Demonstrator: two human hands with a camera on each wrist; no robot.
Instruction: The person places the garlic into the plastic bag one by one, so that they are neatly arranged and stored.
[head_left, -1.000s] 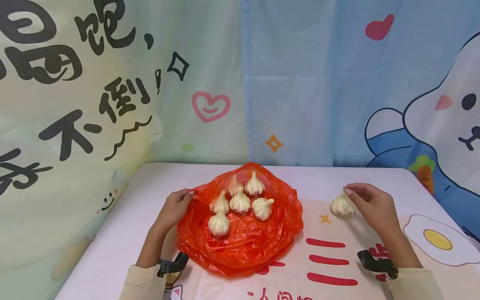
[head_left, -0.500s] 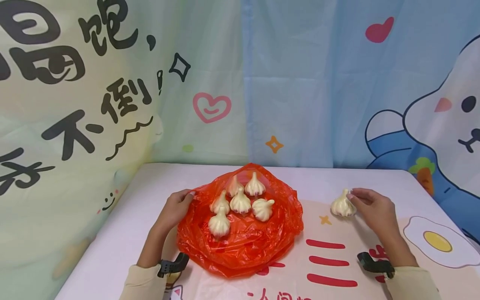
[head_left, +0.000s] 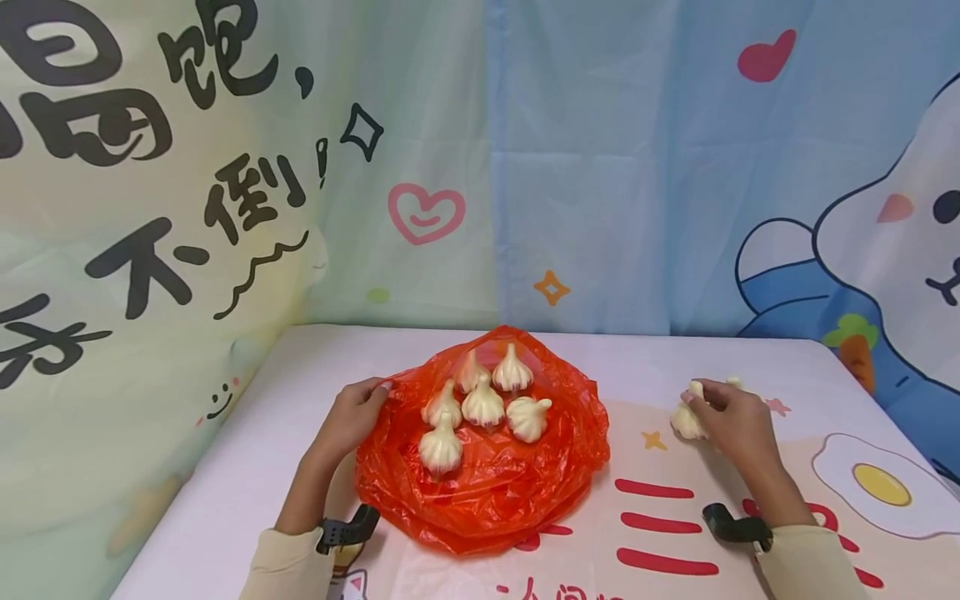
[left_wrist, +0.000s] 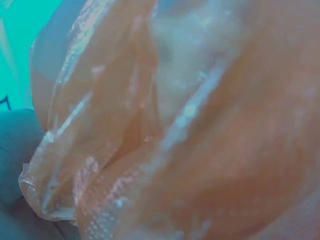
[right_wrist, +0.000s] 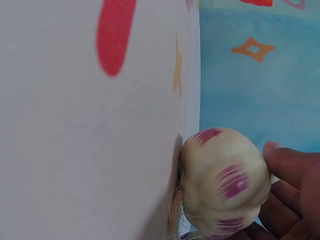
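Note:
Several garlic bulbs [head_left: 483,406] lie together on a spread red plastic bag [head_left: 495,500] at the middle of the table. My left hand [head_left: 354,423] pinches the bag's left edge, and the bag's crumpled film [left_wrist: 200,165] fills most of the left wrist view. To the right of the bag, my right hand [head_left: 738,421] has its thumb and fingers around the neck of a single garlic bulb [head_left: 686,423]. In the right wrist view this bulb [right_wrist: 225,180] shows purple streaks and dry roots, its base close to the tabletop. Behind that hand peeks another pale tip [head_left: 734,382], mostly hidden.
A white table [head_left: 330,350] carries a printed cloth with red strokes and a fried-egg picture [head_left: 883,485]. Behind it hangs a blue and green curtain [head_left: 581,167] with drawings. Black wrist straps [head_left: 348,529] sit above both cuffs.
My right hand has moved left and closed on the bulb's neck after drawing back from it half a second ago. The pale tip has come into view behind it. My left hand stays put.

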